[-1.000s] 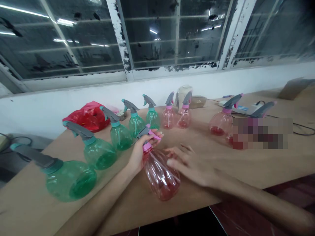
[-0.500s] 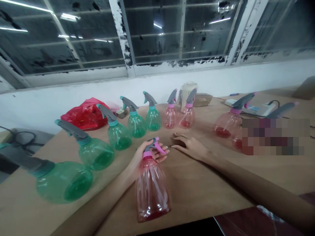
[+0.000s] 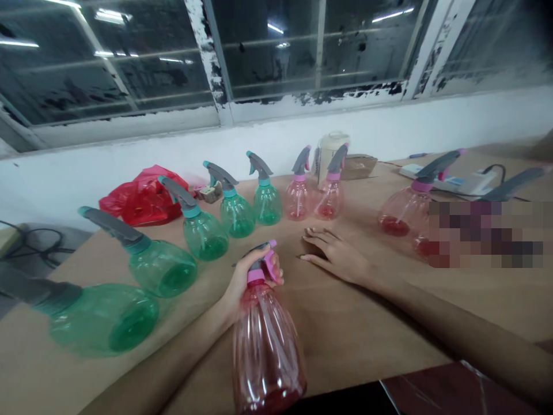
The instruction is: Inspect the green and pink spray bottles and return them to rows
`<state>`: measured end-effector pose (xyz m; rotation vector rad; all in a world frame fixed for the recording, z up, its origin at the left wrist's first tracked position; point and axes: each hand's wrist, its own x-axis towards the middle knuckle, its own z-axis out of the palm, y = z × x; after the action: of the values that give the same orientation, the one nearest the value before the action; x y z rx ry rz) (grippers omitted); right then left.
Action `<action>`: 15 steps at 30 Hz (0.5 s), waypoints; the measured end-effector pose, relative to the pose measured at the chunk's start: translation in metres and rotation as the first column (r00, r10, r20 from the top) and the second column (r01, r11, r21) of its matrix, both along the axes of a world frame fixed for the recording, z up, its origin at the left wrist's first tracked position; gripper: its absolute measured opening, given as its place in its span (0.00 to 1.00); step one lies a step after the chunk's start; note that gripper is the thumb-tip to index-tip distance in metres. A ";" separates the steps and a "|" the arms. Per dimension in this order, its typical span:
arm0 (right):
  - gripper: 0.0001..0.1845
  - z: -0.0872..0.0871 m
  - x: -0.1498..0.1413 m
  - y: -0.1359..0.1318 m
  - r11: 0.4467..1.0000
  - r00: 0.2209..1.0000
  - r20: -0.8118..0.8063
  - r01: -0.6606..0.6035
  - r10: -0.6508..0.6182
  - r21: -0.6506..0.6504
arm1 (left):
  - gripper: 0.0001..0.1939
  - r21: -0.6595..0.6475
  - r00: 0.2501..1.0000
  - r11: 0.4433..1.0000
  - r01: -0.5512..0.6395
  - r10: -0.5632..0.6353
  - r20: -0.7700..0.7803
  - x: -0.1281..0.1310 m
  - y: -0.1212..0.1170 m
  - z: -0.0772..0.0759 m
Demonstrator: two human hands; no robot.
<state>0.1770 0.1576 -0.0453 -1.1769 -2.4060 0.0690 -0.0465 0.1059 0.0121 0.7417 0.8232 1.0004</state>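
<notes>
My left hand point(image 3: 242, 278) is wrapped round the neck and grey-pink trigger head of a pink spray bottle point(image 3: 265, 351), which stands close to me at the table's near edge. My right hand point(image 3: 337, 253) lies flat on the brown table point(image 3: 367, 323) a little to the right of it, fingers stretched out and holding nothing. Behind, several green spray bottles point(image 3: 201, 230) run in a curved row to the left, and two pink spray bottles point(image 3: 313, 199) stand at the back centre.
More pink bottles point(image 3: 404, 210) stand at the right beside a blurred patch. A red plastic bag point(image 3: 138, 199), a cream jar point(image 3: 330, 150), a small box point(image 3: 360, 166) and a power strip with cables point(image 3: 458, 181) sit along the back by the white wall and window.
The pink bottle went from tilted to upright and came nearer to me in my left hand. My right hand left the bottle and settled flat on the table.
</notes>
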 end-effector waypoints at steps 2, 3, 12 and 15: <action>0.30 0.000 0.001 0.000 1.000 1.000 0.000 -0.001 0.001 -0.002 | 0.12 0.007 0.999 0.999 0.036 -0.035 -0.003 0.003 -0.003 0.001; 0.30 0.000 0.001 0.000 1.000 1.000 0.000 -0.003 0.003 -0.005 | 0.13 0.000 0.998 0.998 0.055 -0.055 0.009 0.003 -0.003 0.000; 0.31 0.003 0.003 -0.001 0.998 1.000 0.021 -0.008 0.009 -0.059 | 0.21 -0.184 0.984 0.978 0.101 -0.071 0.166 -0.001 0.011 -0.009; 0.33 0.003 0.003 -0.001 0.997 0.999 0.036 -0.001 0.004 -0.073 | 0.22 -0.176 0.982 0.979 0.103 -0.071 0.177 -0.001 0.009 -0.011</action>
<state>0.1803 0.1563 -0.0418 -1.2179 -2.4550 0.1389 -0.0473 0.1150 0.0014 0.5215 0.7178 0.8823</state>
